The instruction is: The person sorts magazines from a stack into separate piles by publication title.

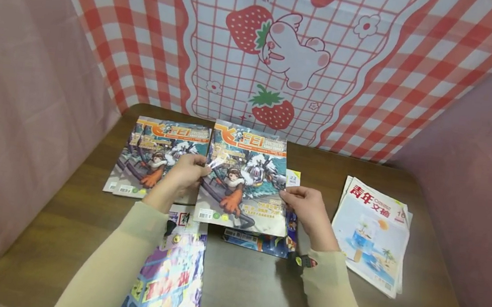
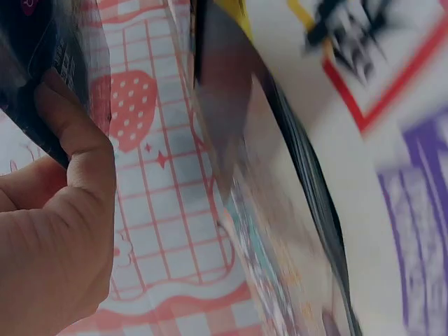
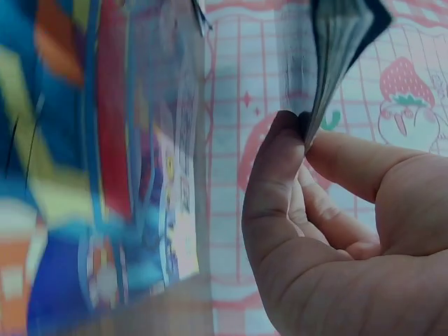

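A magazine with an orange "FEI" title [image 1: 245, 183] is held up between both hands, its cover facing the head camera. My left hand [image 1: 183, 174] pinches its left edge; in the left wrist view that hand [image 2: 66, 189] has thumb and finger on a dark edge. On the right edge, my right hand [image 1: 309, 210] pinches with thumb and fingers, and the right wrist view shows those fingers [image 3: 273, 189] on the page edges. Behind the left hand lie overlapping magazines with the same cover [image 1: 136, 169]. Beneath the held magazine, blue magazines [image 1: 259, 243] are partly hidden.
To the right lies a stack of white magazines [image 1: 370, 236] with red titles. A colourful purple and blue magazine [image 1: 175, 271] lies at the front, partly under the left forearm. All rest on a brown wooden table [image 1: 245, 293], with a red checked strawberry cloth [image 1: 150, 38] behind.
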Tool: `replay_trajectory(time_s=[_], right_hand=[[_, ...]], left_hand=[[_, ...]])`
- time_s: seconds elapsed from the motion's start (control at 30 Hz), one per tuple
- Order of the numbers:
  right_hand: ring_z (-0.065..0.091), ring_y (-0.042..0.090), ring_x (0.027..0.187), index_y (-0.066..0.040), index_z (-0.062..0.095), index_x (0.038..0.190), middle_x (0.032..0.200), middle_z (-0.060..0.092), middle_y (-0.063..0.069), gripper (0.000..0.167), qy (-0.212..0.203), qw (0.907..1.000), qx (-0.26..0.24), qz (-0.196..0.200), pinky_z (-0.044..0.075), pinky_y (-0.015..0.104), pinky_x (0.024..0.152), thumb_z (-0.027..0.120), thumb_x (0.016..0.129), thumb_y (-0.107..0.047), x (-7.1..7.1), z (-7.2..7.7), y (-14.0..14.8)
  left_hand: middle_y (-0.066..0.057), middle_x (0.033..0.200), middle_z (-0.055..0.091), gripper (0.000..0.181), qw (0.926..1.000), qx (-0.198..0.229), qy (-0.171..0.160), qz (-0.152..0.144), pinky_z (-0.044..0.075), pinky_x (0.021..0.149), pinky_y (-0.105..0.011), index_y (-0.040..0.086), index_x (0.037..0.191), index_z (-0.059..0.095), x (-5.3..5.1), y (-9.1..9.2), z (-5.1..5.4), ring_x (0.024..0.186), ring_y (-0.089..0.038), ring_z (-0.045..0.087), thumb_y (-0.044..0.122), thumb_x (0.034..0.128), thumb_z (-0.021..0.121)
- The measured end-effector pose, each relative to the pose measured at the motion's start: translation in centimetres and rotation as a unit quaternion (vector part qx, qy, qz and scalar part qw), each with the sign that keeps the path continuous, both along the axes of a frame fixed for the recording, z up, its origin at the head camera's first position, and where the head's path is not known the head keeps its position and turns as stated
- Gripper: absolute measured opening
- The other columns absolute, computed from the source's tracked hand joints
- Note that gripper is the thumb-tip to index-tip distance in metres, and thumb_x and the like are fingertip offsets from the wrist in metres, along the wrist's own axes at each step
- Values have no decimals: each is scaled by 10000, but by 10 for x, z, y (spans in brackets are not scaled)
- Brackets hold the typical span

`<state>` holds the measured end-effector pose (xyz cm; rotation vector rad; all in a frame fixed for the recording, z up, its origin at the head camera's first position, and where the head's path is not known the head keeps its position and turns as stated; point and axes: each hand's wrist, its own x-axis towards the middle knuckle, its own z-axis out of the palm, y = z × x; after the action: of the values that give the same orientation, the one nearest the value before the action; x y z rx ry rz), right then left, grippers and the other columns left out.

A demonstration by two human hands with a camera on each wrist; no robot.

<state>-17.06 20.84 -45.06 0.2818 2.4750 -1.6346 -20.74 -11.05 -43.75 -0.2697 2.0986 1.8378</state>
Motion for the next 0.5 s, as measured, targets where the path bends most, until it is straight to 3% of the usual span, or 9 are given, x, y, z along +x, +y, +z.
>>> replay_trajectory(time_s=[0.1, 0.2, 0.33, 0.4, 0.5], right_hand=[[652, 220, 827, 25, 697, 1178, 1055, 701, 146, 322, -41, 9998, -168, 43, 564, 457, 805, 708, 984, -231, -2, 1, -12], [646, 220, 816, 35, 700, 1145, 1040, 696, 149, 293, -35, 9994, -323, 103, 565, 469, 812, 708, 983, -209, -5, 3, -25], [633, 232, 802, 28, 707, 1105, 1001, 688, 150, 260, -28, 9990, -422, 154, 557, 515, 816, 715, 977, -198, -9, 5, -42], [636, 241, 825, 21, 712, 1101, 1008, 688, 148, 260, 20, 9991, -374, 203, 556, 506, 811, 721, 972, -204, -11, 6, -50], [650, 256, 866, 1, 727, 1088, 1013, 699, 133, 254, 124, 9993, -204, 286, 557, 467, 799, 730, 964, -220, -14, 8, -63]], left_hand=[[-199, 1260, 568, 517, 9998, -151, 31, 81, 387, 464, -206, -18, 1510, 422, -1, -11, 1, 515, -59, 400, 46, 1023, 582], [-129, 1017, 615, 512, 9995, -300, 7, 140, 368, 443, -210, -20, 1503, 427, -1, -24, 2, 458, -52, 356, 47, 1020, 583], [-21, 699, 561, 526, 9991, -361, -70, 203, 318, 413, -224, -12, 1517, 410, -2, -38, 3, 397, -59, 289, 52, 1023, 577], [-12, 646, 541, 534, 9988, -438, -16, 221, 315, 409, -232, -32, 1519, 398, -3, -46, 3, 388, -60, 296, 53, 1023, 576], [-34, 723, 569, 533, 9979, -580, 82, 287, 348, 427, -249, -62, 1505, 400, -4, -57, 3, 397, -65, 323, 54, 1018, 581]])
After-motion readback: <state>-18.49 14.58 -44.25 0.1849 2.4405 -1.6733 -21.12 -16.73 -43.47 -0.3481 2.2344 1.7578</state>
